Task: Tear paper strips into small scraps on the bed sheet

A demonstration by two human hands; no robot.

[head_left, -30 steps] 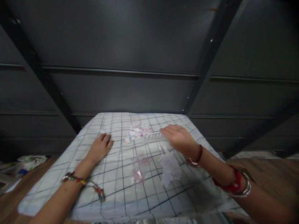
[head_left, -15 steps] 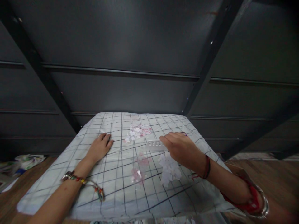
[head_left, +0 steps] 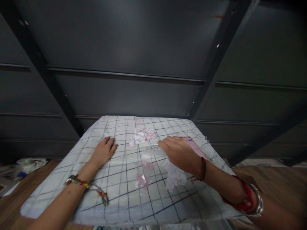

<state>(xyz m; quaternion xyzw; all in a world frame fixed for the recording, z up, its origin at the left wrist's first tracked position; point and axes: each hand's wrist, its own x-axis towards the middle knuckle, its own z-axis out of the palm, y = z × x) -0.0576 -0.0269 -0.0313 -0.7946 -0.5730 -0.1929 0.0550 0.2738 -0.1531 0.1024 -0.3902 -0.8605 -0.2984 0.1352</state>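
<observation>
Fingers (head_left: 164, 144) of my right hand (head_left: 180, 153) are gripping a white slotted strip (head_left: 150, 150), apparently leaving its edge exposed leftward; well left of that grip, my left hand (head_left: 105, 151), spread flat, is probably steadying the checked cloth (head_left: 121, 195).

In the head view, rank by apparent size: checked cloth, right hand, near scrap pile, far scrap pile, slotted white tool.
1. Checked cloth
2. Right hand
3. Near scrap pile and far scrap pile: unsure, since the near one is closer to the camera
4. Slotted white tool, visible part only
</observation>
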